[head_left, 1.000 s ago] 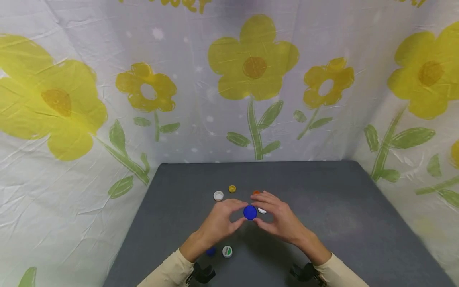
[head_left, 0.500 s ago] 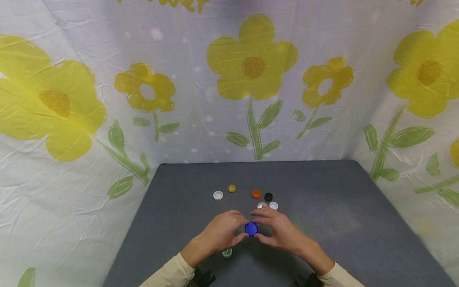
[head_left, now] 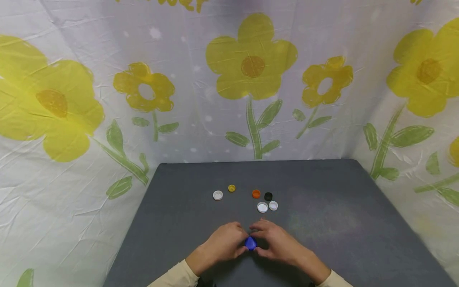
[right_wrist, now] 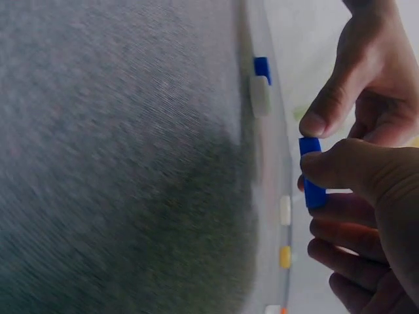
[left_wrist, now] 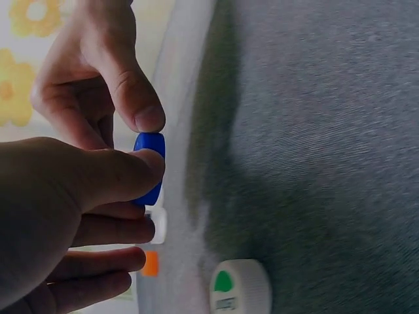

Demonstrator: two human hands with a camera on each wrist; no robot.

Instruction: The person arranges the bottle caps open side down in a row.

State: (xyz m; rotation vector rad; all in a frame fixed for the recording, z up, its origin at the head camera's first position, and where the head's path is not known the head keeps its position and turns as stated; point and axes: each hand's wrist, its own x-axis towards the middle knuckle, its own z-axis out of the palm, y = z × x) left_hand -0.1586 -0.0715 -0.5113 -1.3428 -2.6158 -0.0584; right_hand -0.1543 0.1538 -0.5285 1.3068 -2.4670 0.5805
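Note:
A round blue bottle cap (head_left: 251,243) is held between both hands, near the middle of the grey table in the head view. My left hand (head_left: 226,242) pinches its left side, thumb and finger on opposite parts of the rim. From the other side my right hand (head_left: 281,242) pinches the right edge. The left wrist view has the cap (left_wrist: 152,184) edge-on, raised off the table, with the right thumb touching its upper end. A white cap with a green mark (left_wrist: 241,288) lies on the table below.
Toward the back lie a white cap (head_left: 217,195), a yellow cap (head_left: 231,188), an orange cap (head_left: 256,193), a black cap (head_left: 268,196) and two more white ones. A second blue cap (right_wrist: 261,68) shows in the right wrist view. Flowered cloth (head_left: 201,131) hangs behind the table.
Both hands have drawn the blue cap down the head view, toward the person. The orange, black and white caps at the back have come into sight; the green-marked cap is now hidden there.

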